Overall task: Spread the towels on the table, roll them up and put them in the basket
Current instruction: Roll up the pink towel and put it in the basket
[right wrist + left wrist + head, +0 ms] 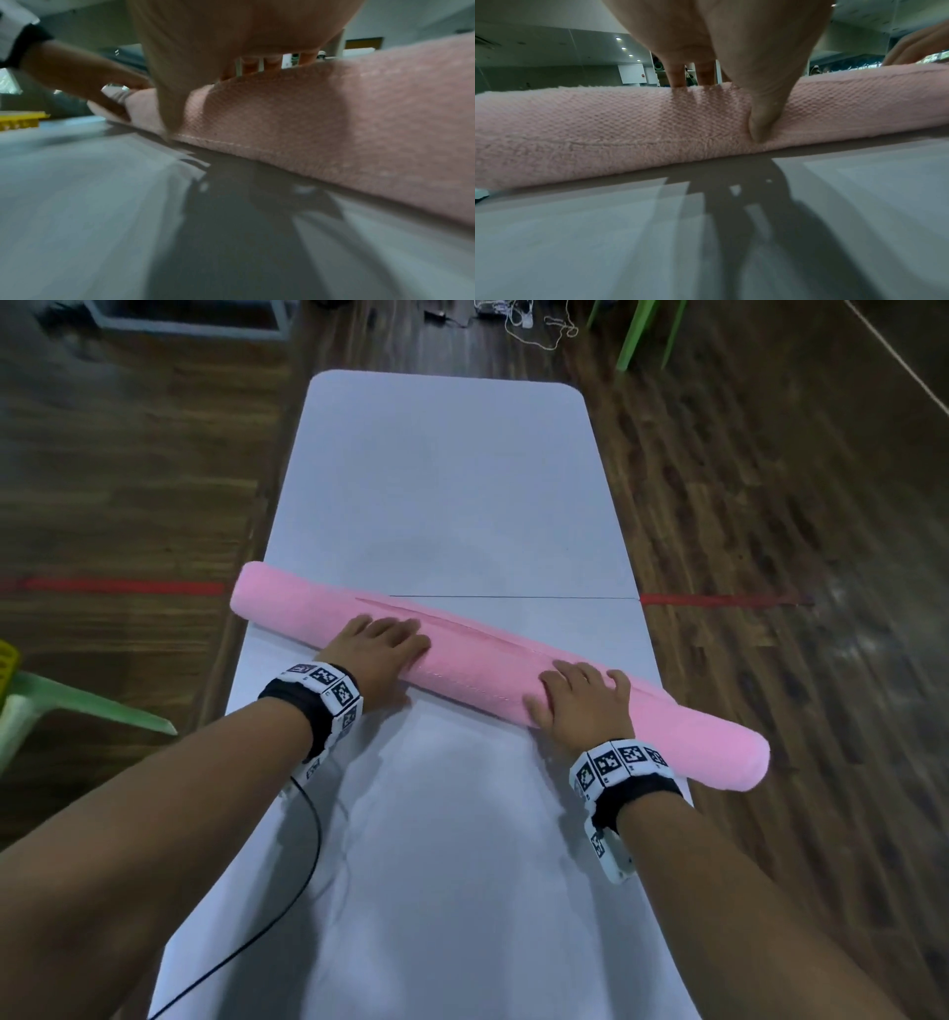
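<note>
A pink towel, rolled into one long roll, lies slantwise across the white table, and both its ends reach past the table's side edges. My left hand rests on top of the roll left of its middle. My right hand rests on it further right. Both hands have their fingers laid over the top. In the left wrist view the left thumb presses into the near side of the roll. The right thumb touches the roll low by its stitched hem.
A yellow basket stands off to the left, its corner just in view above a green chair. A black cable hangs from my left wrist over the table. Wooden floor with a red tape line surrounds the table.
</note>
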